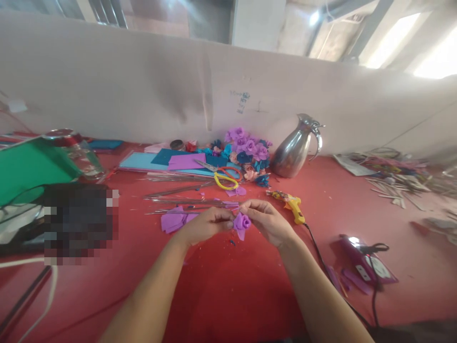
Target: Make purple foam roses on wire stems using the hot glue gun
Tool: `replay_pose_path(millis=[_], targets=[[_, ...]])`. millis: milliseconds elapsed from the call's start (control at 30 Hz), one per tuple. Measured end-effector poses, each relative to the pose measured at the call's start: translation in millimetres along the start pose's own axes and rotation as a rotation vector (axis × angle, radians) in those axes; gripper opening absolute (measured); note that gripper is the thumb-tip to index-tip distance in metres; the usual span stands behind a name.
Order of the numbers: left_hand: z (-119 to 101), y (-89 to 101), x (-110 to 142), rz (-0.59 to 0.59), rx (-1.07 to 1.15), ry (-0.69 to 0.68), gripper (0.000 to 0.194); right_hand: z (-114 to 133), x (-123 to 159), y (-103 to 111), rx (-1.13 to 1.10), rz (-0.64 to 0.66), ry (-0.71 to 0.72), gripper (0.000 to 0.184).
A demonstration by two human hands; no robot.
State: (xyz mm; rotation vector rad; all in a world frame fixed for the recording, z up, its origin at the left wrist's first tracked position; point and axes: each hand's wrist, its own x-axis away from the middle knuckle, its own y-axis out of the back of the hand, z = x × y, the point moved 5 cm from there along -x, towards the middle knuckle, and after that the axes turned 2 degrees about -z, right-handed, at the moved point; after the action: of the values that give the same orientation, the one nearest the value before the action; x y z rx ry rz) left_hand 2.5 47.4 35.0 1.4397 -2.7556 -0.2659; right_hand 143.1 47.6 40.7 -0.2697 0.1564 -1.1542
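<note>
above the near middle of the red worktop [232, 297], as seen from the head, holding a small purple flower [243, 223] between left hand [207, 225] and right hand [267, 220]. pinching its left side with left thumb and fingers; pinching at its upper edge with right thumb and bent fingers. gripping by the fringe only, perhaps to spare the rolled centre, and turning the bloom outward, likely for a clear look at the petals. cannot tell whether mounted on a stem.

beside the left hand, having purple petals [174, 220] in a flat pile, probably for an easy reach. just beyond, having wires [185, 201] in loose rows, likely laid lengthwise against tangling. farther back, finding scissors [214, 168] with blades over stacked sheets [139, 161] and handles toward the right, perhaps for quick picking up.

behind these, seeing a heap of blooms [250, 148] against the wall [143, 90], likely out of the way, next to a metal jug [293, 148]. near the right hand, but untouched, seeing a yellow glue gun [295, 210] with nozzle facing away, maybe for safety.
</note>
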Motion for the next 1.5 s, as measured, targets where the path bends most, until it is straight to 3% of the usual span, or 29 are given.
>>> replay_pose_path(millis=[100,267,533,733,867,1167,1500], targets=[[3,-4.3,1,0.107,0.016,0.063,0.029,4,2,0,0.049,0.027,0.042,0.018],[3,-5.1,2,0.124,0.049,0.065,0.027,7,3,-2,0.075,0.081,0.08,0.017],[5,-5.1,0,0.132,-0.035,0.033,0.019,-3,-3,-5,0.022,0.023,0.044,0.024],[7,-1.8,-2,0.065,-0.047,0.022,0.019,4,-1,4,-0.022,-0.073,0.061,0.021],[5,1.7,-3,-0.002,-0.044,-0.012,0.02,10,2,4,0.034,-0.053,0.07,0.018],[-4,6.3,-2,-0.036,-0.012,-0.075,0.027,13,2,1,0.015,0.001,0.075,0.014],[-3,5.3,-1,-0.103,0.052,-0.074,0.026,9,-1,0,-0.091,-0.08,0.091,0.02]])
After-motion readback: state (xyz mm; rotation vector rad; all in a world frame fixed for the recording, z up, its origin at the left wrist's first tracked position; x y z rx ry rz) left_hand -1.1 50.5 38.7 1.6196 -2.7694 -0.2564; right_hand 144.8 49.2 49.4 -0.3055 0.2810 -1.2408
